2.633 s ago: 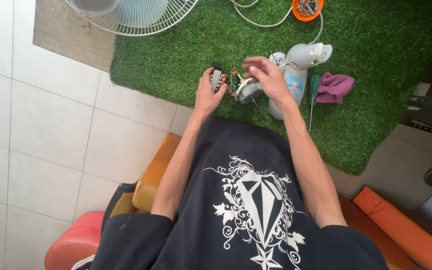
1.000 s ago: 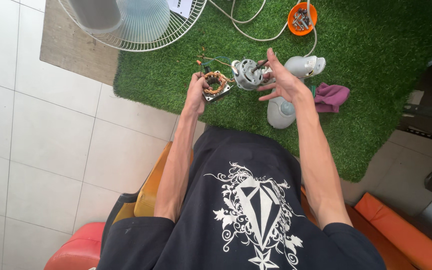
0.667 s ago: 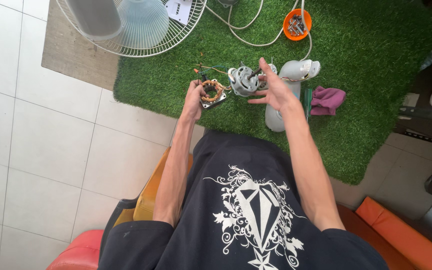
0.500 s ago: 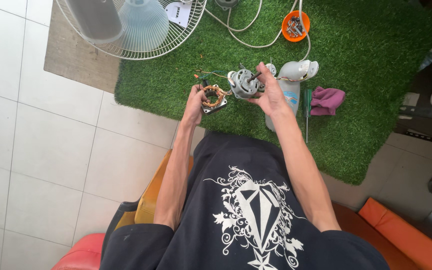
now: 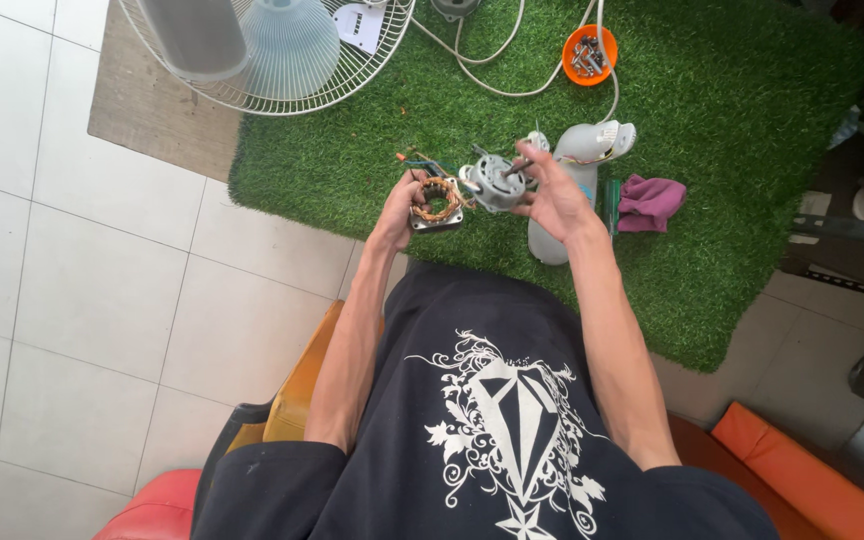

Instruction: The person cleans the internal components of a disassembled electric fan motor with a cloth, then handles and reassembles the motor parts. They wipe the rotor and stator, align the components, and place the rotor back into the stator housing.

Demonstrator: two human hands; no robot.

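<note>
A patch of green artificial turf (image 5: pixel 732 90) lies over a floor of pale square tiles (image 5: pixel 72 300), with a strip of brown mat (image 5: pixel 152 130) at the turf's left edge. On the turf and mat rests a round white wire fan guard (image 5: pixel 282 95) with a ribbed translucent cone (image 5: pixel 287 45) inside it. Farther back a white cable (image 5: pixel 492 85) loops past a small orange dish of screws (image 5: pixel 589 54). A pale grey fan housing (image 5: pixel 577 180) lies on the turf beside a crumpled magenta cloth (image 5: pixel 650 200), with a green-handled screwdriver (image 5: pixel 611 205) between them. Orange and red cushions (image 5: pixel 812 480) show at the lower edge, around the seated person in a black printed shirt (image 5: pixel 502 440).

Both hands are raised above the turf, just in front of the person. The left hand (image 5: pixel 397 205) has its fingers clamped around a square stator with a copper winding (image 5: pixel 437 200); its flat open face tilts up toward the camera, and coloured wires (image 5: pixel 417 160) trail off its far side. The right hand (image 5: pixel 552 195) holds a grey metal motor body (image 5: pixel 495 183), fingers closed on its right end. The motor's long axis runs roughly left to right, its shaft end pointing toward the stator, and the two parts sit just beside each other, nearly touching
</note>
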